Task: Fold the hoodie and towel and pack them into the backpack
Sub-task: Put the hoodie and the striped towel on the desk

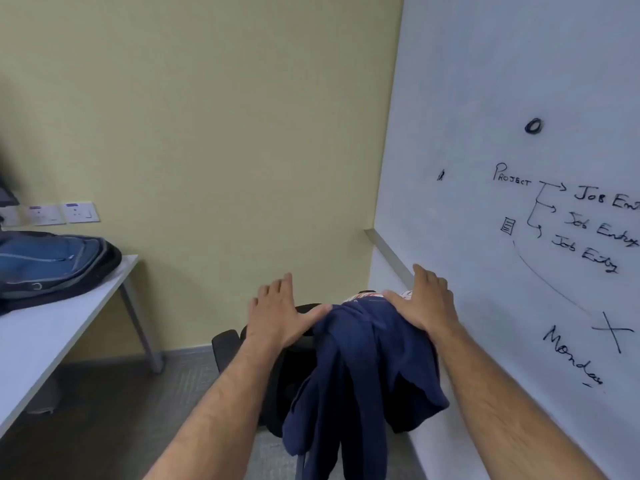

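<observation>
The task looks barely begun. The long white table (52,327) at the left carries the blue and black fabric backpack (52,261), lying flat and apparently zipped, with nothing packed that I can see. Well apart from it, the dark navy hoodie (363,368) hangs unfolded over the back of a black office chair (228,344), with a pale patterned cloth (367,296), possibly the towel, under it. The left hand (280,313) and right hand (422,303) lie flat, fingers spread, gripping nothing.
</observation>
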{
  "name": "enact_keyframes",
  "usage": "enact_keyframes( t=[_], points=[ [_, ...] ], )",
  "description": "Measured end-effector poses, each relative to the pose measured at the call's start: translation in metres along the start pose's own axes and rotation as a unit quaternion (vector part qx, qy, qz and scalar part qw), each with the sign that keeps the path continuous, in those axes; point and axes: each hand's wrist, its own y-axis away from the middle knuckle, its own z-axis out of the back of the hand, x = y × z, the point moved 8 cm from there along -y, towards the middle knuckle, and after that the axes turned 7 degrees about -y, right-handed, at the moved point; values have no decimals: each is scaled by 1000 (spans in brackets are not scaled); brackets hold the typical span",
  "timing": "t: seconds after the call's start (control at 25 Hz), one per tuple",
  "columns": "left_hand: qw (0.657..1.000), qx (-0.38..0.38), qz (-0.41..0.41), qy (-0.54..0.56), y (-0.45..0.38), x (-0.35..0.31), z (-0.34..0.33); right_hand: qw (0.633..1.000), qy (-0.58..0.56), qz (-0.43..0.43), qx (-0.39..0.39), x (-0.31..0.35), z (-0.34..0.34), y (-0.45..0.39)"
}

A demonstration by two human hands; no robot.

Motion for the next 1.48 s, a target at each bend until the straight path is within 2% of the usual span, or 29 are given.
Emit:
enact_keyframes(
  t=[0.16, 0.32, 0.48, 0.76, 0.88, 1.12, 1.32, 1.48],
  points=[
    [990, 124, 58, 31, -1, -30, -25, 988, -18, -77, 130, -27, -16, -12],
    [981, 166, 92, 28, -5, -45, -41, 972, 47, -69, 222, -27, -30, -18],
    [970, 186, 126, 94, -9, -52, -48, 972, 1, -52, 230, -17, -39, -24],
    [948, 123, 161, 245, -6, -51, -54, 953, -197, -54, 225, 9, -46, -13],
    [925, 72, 157, 337, -2, -49, -41, 915, -325, -68, 229, 27, -40, -3],
    [892, -68, 146, 423, 1, -6, 28, 803, -539, -59, 248, 101, -31, 3],
    [885, -167, 173, 398, 11, 67, 96, 722, -609, -7, 328, 202, -34, 25],
    [880, -220, 189, 377, 24, 132, 149, 706, -614, 44, 351, 280, -40, 46]
  ],
)
